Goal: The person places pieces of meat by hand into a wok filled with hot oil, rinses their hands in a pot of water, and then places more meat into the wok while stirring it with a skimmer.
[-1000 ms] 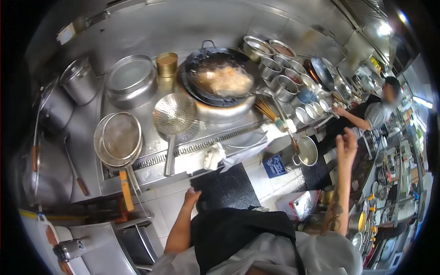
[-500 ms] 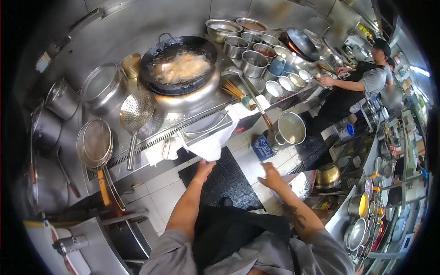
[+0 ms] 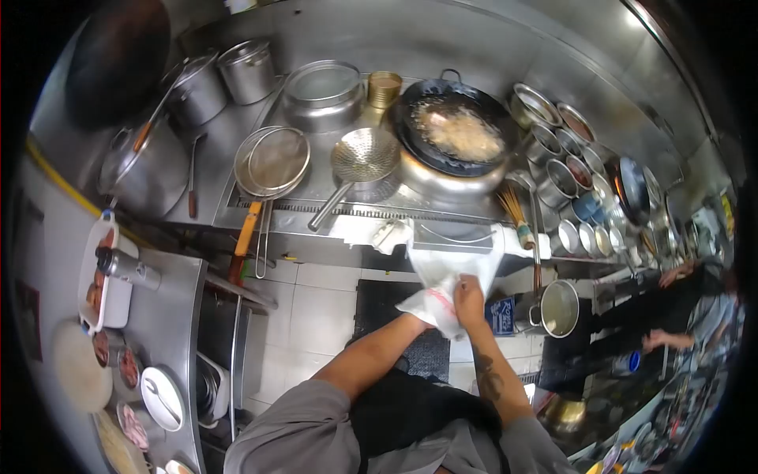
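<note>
A white towel [image 3: 454, 265] hangs from the front rail of the stove. Its lower end is bunched around my left hand [image 3: 420, 321], whose fingers are hidden in the cloth. My right hand [image 3: 469, 299] is closed on the towel from the other side, close against the left. Beyond the towel, a black wok [image 3: 410, 130] of bubbling oil holds pale, frothing food. Left of the wok, a perforated ladle [image 3: 365, 158] rests on the stove top.
Wire strainers [image 3: 272, 162] lie left of the ladle, handles jutting past the edge. A bamboo brush [image 3: 517, 217] sits to the right. A pot [image 3: 559, 308] stands low at right, near a person [image 3: 671, 316]. A steel side table [image 3: 178, 300] with food containers is at left.
My view has turned left. My right hand has come from open air onto the towel, and the cloth is now gathered around my left hand.
</note>
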A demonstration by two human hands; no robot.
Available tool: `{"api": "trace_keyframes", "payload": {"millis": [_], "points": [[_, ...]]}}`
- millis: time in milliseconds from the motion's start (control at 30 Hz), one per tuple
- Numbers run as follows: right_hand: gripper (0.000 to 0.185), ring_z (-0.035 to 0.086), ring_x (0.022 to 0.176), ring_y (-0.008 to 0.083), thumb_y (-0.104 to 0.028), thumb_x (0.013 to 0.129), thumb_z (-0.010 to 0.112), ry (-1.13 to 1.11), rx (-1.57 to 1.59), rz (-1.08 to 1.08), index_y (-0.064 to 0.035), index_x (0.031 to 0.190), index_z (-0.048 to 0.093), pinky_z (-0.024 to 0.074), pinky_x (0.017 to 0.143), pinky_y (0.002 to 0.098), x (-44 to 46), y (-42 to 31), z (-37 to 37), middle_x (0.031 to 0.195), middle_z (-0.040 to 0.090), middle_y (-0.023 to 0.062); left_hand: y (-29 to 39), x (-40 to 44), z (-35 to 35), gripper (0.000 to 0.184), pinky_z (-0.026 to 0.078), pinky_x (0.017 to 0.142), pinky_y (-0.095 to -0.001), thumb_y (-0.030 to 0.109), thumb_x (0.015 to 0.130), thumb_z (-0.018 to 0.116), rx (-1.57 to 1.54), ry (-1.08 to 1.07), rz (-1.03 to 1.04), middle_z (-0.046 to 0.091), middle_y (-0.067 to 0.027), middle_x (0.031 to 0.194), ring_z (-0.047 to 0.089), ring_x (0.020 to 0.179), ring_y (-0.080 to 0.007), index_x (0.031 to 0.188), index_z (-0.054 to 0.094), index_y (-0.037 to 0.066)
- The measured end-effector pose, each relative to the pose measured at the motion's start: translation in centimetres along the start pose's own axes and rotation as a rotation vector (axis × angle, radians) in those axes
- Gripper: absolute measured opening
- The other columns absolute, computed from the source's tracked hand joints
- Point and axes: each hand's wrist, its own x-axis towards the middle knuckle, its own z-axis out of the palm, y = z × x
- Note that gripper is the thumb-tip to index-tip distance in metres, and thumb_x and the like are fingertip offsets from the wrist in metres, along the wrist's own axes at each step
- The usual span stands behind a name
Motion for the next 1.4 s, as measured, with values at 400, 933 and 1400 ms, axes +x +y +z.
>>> {"api": "trace_keyframes", "payload": {"millis": [400,933,1400], "points": [[0.024,0.066,0.070,0.0284,-0.014,0.082,0.064,-0.669,-0.075,-0.074,0.0004,0.100,0.063,0.0523,0.062,0.0305,2.3,-9.8,0.0,0.095,0.065,0.0186,-9.2,-7.1,1.9,0.027,0.044,0.087,-0.0477,0.030,0.080,0.058,0.307,-0.024,-0.479,0.067,-0.0193,0.093,0.064,0.096,-0.0329,0.085,0.070,0.006],[0.033,0.061,0.097,0.0310,-0.036,0.088,0.059,-1.207,1.353,1.221,-0.0089,0.106,0.052,0.0489,0.084,0.0434,0.2,-25.6,40.9,0.100,0.059,0.0131,-20.8,-42.2,0.5,0.063,0.040,0.098,-0.0435,0.032,0.079,0.063,-0.076,0.719,-1.090,0.055,-0.0241,0.122,0.052,0.114,-0.0370,0.129,0.044,-0.002],[0.029,0.038,0.046,0.0035,-0.020,0.093,0.054,-0.889,1.103,0.741,-0.0057,0.118,0.052,0.0319,0.035,0.0182,16.0,-25.3,15.3,0.070,0.053,-0.0013,-20.3,-57.4,10.7,0.039,0.050,0.071,-0.0375,0.017,0.077,0.058,-0.457,0.799,-1.692,0.061,-0.0238,0.091,0.060,0.079,-0.0300,0.105,0.050,-0.010]]}}
